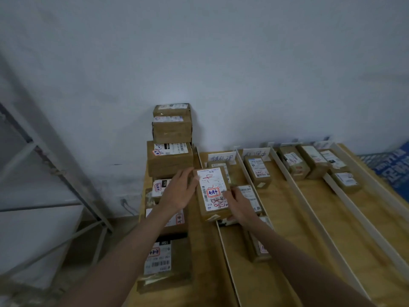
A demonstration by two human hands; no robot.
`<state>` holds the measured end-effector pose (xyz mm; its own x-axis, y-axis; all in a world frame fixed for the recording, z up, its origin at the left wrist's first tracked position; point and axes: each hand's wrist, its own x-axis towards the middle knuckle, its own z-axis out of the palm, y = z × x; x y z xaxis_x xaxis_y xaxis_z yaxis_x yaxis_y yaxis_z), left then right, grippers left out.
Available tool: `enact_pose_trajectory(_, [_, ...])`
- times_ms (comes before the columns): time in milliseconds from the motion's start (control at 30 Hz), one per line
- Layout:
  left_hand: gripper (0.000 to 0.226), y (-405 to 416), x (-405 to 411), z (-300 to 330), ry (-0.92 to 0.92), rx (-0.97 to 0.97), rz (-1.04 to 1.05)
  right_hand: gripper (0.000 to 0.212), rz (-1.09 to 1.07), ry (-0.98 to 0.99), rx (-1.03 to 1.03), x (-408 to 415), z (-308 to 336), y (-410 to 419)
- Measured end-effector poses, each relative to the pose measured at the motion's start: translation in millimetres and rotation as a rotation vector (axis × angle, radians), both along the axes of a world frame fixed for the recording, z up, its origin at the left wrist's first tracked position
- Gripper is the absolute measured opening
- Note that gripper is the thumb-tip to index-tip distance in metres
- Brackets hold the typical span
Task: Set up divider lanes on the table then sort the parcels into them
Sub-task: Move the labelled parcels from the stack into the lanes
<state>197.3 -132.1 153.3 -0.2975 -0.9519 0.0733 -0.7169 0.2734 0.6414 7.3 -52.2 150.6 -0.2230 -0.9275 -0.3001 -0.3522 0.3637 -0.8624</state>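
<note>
2 hands hold 1 parcel [213, 193] above the left lane's near end, its long axis running near-to-far, label up. The left hand [178, 194] touches its left edge with fingers nearly straight; the right hand [239, 205] grips its near-right corner. 4 white dividers [296, 189] cross the table [332, 218]. 2 paper signs [220, 157] stand at the far end.

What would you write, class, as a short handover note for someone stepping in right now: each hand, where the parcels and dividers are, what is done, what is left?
Left hand: fingers on the left edge of the held parcel.
Right hand: grips its lower right corner, above the first lane.
White dividers already lie on the wooden table, with handwritten lane cards at the far end.
Done: lanes laid; several parcels sorted.
Left: place this parcel, then sort the unsorted stack along the table's left edge.
</note>
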Motion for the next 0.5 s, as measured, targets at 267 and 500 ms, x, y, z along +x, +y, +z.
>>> enact_pose_trajectory(267, [0.045,19,-46,-3,-0.297,-0.238,-0.146,0.046,-0.156,0.089,0.039,-51,5,38])
enact_pose_trajectory(500, [0.045,42,-107,-8,-0.483,-0.375,-0.214,0.038,-0.239,0.122,0.069,-106,12,73])
